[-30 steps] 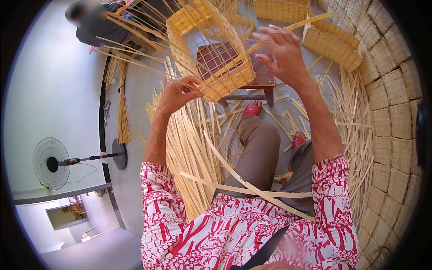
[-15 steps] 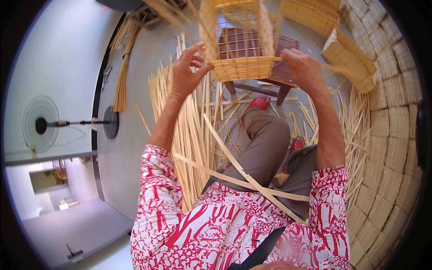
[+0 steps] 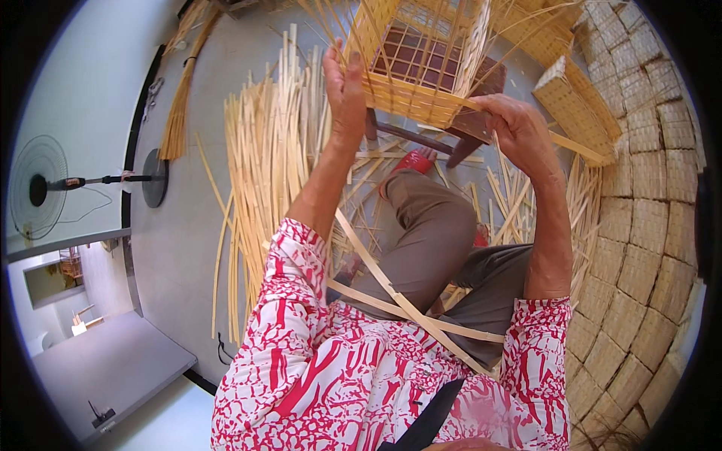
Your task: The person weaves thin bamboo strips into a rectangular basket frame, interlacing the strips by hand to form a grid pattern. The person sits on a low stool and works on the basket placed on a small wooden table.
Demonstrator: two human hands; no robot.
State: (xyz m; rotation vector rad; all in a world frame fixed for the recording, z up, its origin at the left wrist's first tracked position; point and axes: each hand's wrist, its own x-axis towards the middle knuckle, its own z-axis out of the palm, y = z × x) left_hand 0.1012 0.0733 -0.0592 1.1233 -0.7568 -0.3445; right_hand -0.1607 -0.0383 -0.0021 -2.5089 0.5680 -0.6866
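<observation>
A half-woven bamboo basket [image 3: 410, 99] with an open lattice and loose upright strips is at the top middle, above a dark red wooden stool [image 3: 481, 83]. My left hand [image 3: 346, 98] rests along the basket's left side, its fingers stretched upward and apart. At the near right corner my right hand [image 3: 517, 128] pinches a flat bamboo strip [image 3: 568, 144], whose free end sticks out to the right past the hand. Two other strips [image 3: 391, 289] lie crossed over my lap.
A thick spread of split bamboo strips [image 3: 259, 150] covers the floor on the left. Woven baskets [image 3: 575, 109] stand at the far right, beside stacked woven pieces [image 3: 639, 225]. A standing fan [image 3: 41, 189] and a bundle of thin strips [image 3: 180, 105] are at the left.
The basket has turned slightly and tilted. My left hand has slid up its left side with straighter fingers. The strip's free end shows more clearly beyond my right hand.
</observation>
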